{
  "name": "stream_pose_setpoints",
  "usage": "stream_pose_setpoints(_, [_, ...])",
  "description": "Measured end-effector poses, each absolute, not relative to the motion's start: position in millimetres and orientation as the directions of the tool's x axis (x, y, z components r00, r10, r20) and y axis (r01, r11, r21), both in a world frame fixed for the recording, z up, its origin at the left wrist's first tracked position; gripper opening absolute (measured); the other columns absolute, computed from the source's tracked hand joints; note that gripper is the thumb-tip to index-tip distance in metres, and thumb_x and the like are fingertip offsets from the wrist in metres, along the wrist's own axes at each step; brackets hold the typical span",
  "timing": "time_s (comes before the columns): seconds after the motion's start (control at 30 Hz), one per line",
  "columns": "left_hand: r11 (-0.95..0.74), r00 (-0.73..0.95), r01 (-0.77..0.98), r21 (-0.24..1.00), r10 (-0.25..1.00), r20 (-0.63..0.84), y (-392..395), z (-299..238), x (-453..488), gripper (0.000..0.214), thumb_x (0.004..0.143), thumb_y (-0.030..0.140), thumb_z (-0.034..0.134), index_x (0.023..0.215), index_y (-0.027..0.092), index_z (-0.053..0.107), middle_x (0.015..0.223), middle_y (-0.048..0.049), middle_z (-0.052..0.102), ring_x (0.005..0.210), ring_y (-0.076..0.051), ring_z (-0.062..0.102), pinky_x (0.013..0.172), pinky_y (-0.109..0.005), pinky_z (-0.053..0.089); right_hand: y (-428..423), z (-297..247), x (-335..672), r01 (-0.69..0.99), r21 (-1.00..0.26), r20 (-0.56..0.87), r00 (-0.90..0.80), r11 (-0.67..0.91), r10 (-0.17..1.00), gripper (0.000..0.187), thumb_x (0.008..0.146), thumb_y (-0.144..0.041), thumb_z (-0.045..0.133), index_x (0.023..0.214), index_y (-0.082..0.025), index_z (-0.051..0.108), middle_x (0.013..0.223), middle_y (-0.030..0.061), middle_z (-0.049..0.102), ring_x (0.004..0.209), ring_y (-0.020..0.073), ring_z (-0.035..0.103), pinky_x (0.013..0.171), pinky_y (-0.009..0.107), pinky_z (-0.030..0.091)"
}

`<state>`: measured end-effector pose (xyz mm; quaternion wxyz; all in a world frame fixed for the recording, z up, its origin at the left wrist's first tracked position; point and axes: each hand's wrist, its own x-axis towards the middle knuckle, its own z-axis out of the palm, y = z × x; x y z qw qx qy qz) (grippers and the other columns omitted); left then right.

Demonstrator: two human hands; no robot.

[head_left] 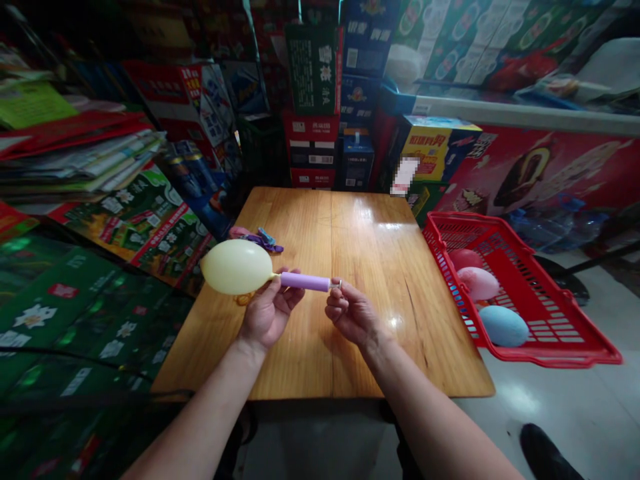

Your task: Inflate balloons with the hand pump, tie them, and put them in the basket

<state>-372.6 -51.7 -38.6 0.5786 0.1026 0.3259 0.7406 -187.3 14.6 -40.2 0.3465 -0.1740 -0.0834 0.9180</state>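
Observation:
A pale yellow balloon point(236, 266), partly blown up, sits on the nozzle of a small purple hand pump point(305, 282) held above the wooden table point(350, 227). My left hand point(267, 312) is closed around the pump's front end where the balloon's neck meets it. My right hand point(350, 312) pinches the pump's handle at its right end. A few limp, uninflated balloons point(260, 238), purple and pink, lie on the table's left edge behind the yellow one.
A red plastic basket point(550, 333) at the table's right holds inflated pink and blue balloons point(503, 325). Stacked cartons and boxes point(315, 100) crowd the back and left. A freezer cabinet point(540, 167) stands at the right. A dark shoe point(547, 453) shows on the floor.

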Motion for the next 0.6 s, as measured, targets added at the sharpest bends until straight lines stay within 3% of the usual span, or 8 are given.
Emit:
stream_pose_setpoints(0.2, [-0.237, -0.422, -0.748, 0.620, 0.890, -0.170, -49.3, -29.1, -398.1, 0.021, 0.092, 0.020, 0.066, 0.112, 0.015, 0.071, 0.118, -0.0137, 0.073, 0.108, -0.021, 0.069, 0.088, -0.033, 0.060, 27.7, -25.6, -169.4, -0.666, -0.277, -0.231, -0.654, -0.693, 0.721, 0.013, 0.086, -0.011, 0.069, 0.097, -0.013, 0.064, 0.063, -0.0051, 0.058, 0.046, 0.0033, 0.040, 0.046, 0.015, 0.035])
stream_pose_setpoints(0.43, [-0.114, -0.298, -0.746, 0.656, 0.938, -0.175, -54.5, -32.6, -383.3, 0.024, 0.090, 0.023, 0.070, 0.113, 0.017, 0.071, 0.123, -0.0136, 0.072, 0.106, -0.022, 0.070, 0.088, -0.037, 0.060, 8.1, -34.6, -187.6, -0.586, -0.273, -0.270, -0.715, -0.763, 0.645, 0.019, 0.085, -0.016, 0.075, 0.101, -0.015, 0.064, 0.072, -0.0025, 0.064, 0.050, 0.0034, 0.044, 0.050, 0.015, 0.040])
stream_pose_setpoints(0.6, [-0.221, -0.416, -0.717, 0.661, 0.896, -0.152, -52.1, -25.7, -397.1, 0.023, 0.088, 0.023, 0.072, 0.110, 0.015, 0.072, 0.117, -0.0133, 0.074, 0.108, -0.022, 0.070, 0.089, -0.033, 0.060, 26.1, -21.0, -172.0, -0.638, -0.306, -0.261, -0.657, -0.706, 0.707, 0.012, 0.086, -0.013, 0.070, 0.096, -0.014, 0.065, 0.065, -0.0041, 0.060, 0.047, 0.0035, 0.040, 0.047, 0.015, 0.037])
